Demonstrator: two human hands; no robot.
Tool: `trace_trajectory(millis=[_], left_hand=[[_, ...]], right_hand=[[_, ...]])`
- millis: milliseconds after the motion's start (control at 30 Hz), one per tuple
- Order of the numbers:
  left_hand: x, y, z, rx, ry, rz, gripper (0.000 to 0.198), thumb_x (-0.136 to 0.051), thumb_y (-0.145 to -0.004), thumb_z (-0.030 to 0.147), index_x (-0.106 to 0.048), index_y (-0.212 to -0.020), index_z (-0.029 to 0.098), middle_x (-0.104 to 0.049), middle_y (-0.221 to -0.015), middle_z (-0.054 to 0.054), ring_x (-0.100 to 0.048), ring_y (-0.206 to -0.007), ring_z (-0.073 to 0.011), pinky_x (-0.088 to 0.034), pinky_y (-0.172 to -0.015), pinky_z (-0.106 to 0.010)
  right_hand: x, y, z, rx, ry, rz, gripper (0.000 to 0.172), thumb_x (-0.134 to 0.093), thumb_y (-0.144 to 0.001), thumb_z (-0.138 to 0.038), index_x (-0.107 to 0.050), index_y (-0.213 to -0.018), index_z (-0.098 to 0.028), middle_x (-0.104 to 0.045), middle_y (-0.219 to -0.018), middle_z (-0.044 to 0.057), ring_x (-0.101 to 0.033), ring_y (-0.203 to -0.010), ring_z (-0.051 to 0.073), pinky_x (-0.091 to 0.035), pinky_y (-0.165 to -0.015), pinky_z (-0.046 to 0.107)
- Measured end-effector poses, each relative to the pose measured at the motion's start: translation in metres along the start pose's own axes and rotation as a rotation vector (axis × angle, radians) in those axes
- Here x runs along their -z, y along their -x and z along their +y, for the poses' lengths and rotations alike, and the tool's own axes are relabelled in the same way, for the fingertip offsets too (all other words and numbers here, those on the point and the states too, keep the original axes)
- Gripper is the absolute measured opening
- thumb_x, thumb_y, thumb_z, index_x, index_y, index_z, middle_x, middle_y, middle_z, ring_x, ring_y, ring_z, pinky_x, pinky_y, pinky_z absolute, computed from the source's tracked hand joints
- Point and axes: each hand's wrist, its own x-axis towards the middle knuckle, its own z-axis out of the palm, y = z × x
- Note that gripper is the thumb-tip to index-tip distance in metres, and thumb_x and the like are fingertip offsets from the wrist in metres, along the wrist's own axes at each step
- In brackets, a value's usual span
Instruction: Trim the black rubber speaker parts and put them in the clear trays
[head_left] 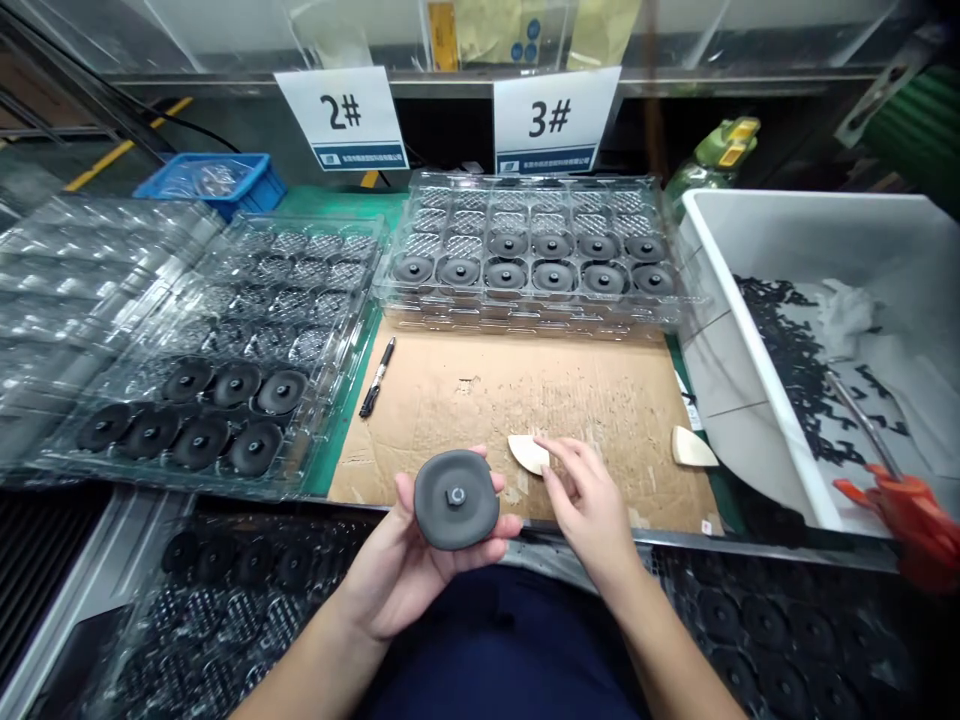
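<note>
My left hand [386,585] holds a black rounded disc-shaped part [435,520], with a small raised stud at its middle facing up. The fingers wrap under and around its rim. To the right, my right hand [598,515] has its thumb and index finger pinched at the right end of a cream wedge-shaped piece [525,452], which is on or just above the cardboard sheet [450,400]. A second cream wedge-shaped block [693,448] lies at the right edge of the cardboard.
A clear tray stack [536,310] partly filled with black parts stands behind the cardboard; another clear tray [300,470] is at left. A pen [377,378] lies between. At right are a white bin [750,400] of small black pieces and red-handled pliers [900,500].
</note>
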Motion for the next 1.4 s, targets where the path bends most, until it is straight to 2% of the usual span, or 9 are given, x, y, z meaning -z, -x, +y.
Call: trace_trajectory(millis=[100, 233, 467, 667, 800, 900, 1067, 1233, 1400], left_hand=[[0.002, -0.003, -0.004, -0.095, -0.163, 0.058, 0.049, -0.039, -0.086, 0.053, -0.046, -0.128, 0.029, -0.061, -0.116, -0.008, -0.066, -0.092, -0.0266, -0.054, -0.075, -0.034], [0.008, -0.008, -0.013, -0.506, -0.842, 0.079, 0.078, -0.063, -0.079, 0.026, -0.018, -0.140, 0.039, -0.053, -0.122, -0.007, -0.056, -0.106, -0.0251, -0.042, -0.093, -0.041], [0.018, -0.002, -0.014, -0.694, -1.343, 0.026, 0.108, -0.066, -0.070, 0.003, 0.006, -0.138, 0.047, -0.048, -0.125, -0.007, -0.048, -0.115, -0.0248, -0.039, -0.095, -0.044], [0.020, 0.005, -0.001, -0.527, -1.233, 0.100, 0.087, -0.076, -0.064, 0.018, -0.032, -0.138, 0.032, -0.056, -0.123, -0.010, -0.052, -0.111, -0.0270, -0.036, -0.097, -0.039], [0.032, 0.014, 0.005, -0.233, -1.077, 0.172, 0.035, -0.057, -0.078, 0.047, -0.070, -0.086, 0.016, -0.069, -0.080, -0.008, -0.063, -0.077, -0.0219, -0.047, -0.073, -0.031], [0.060, 0.033, 0.002, -0.187, -1.083, 0.295, 0.050, -0.047, -0.080, 0.057, -0.066, -0.070, 0.012, -0.065, -0.062, -0.005, -0.060, -0.059, -0.0167, -0.046, -0.057, -0.027], [0.141, 0.106, 0.004, -0.035, -1.245, 0.669, 0.031, -0.052, -0.086, 0.040, -0.062, -0.078, 0.012, -0.063, -0.068, 0.000, -0.060, -0.062, -0.0126, -0.050, -0.061, -0.030], [0.212, 0.201, 0.010, 0.028, -1.453, 1.177, 0.022, -0.052, -0.086, 0.032, -0.060, -0.100, 0.017, -0.059, -0.110, -0.007, -0.057, -0.097, -0.0201, -0.048, -0.085, -0.042], [0.257, 0.220, -0.019, 0.034, -1.538, 1.394, 0.026, -0.053, -0.086, 0.032, -0.057, -0.107, 0.017, -0.057, -0.115, -0.008, -0.056, -0.101, -0.0222, -0.047, -0.086, -0.044]], right_hand=[[0.005, 0.014, -0.009, 0.021, -0.028, -0.046, 0.030, -0.044, -0.087, -0.019, -0.058, -0.113, -0.021, -0.061, -0.097, 0.006, -0.057, -0.072, 0.015, -0.050, -0.067, 0.029], [0.000, 0.027, -0.014, 0.020, -0.041, -0.033, 0.036, -0.043, -0.087, -0.016, -0.050, -0.122, -0.020, -0.062, -0.089, 0.005, -0.049, -0.054, 0.010, -0.048, -0.055, 0.025], [0.002, 0.027, -0.024, 0.413, -0.055, -0.077, 0.050, -0.050, -0.085, -0.009, -0.044, -0.130, -0.029, -0.060, -0.103, 0.006, -0.057, -0.089, 0.016, -0.049, -0.076, 0.031], [0.007, 0.016, -0.029, 0.513, 0.018, -0.146, 0.033, -0.051, -0.086, -0.017, -0.060, -0.116, -0.028, -0.062, -0.088, 0.004, -0.056, -0.077, 0.016, -0.046, -0.066, 0.031], [-0.002, 0.022, -0.038, 0.448, -0.082, -0.162, 0.016, -0.049, -0.087, -0.017, -0.064, -0.086, -0.018, -0.059, -0.067, 0.002, -0.054, -0.063, 0.015, -0.043, -0.057, 0.028], [-0.018, 0.026, -0.036, 0.537, -0.036, -0.323, 0.022, -0.047, -0.088, -0.020, -0.059, -0.070, -0.018, -0.053, -0.058, 0.001, -0.050, -0.055, 0.014, -0.039, -0.052, 0.026], [-0.049, 0.020, 0.001, 0.667, 0.255, -0.687, 0.018, -0.048, -0.089, -0.025, -0.062, -0.100, -0.028, -0.067, -0.080, 0.000, -0.062, -0.071, 0.016, -0.045, -0.067, 0.028], [-0.062, 0.009, 0.024, 0.650, 0.437, -0.802, 0.022, -0.044, -0.090, -0.031, -0.063, -0.102, -0.031, -0.070, -0.086, 0.000, -0.066, -0.077, 0.019, -0.048, -0.068, 0.033], [-0.063, 0.011, 0.010, 0.509, 0.489, -0.843, 0.027, -0.040, -0.090, -0.032, -0.063, -0.103, -0.028, -0.070, -0.092, 0.004, -0.065, -0.085, 0.024, -0.048, -0.077, 0.041]])
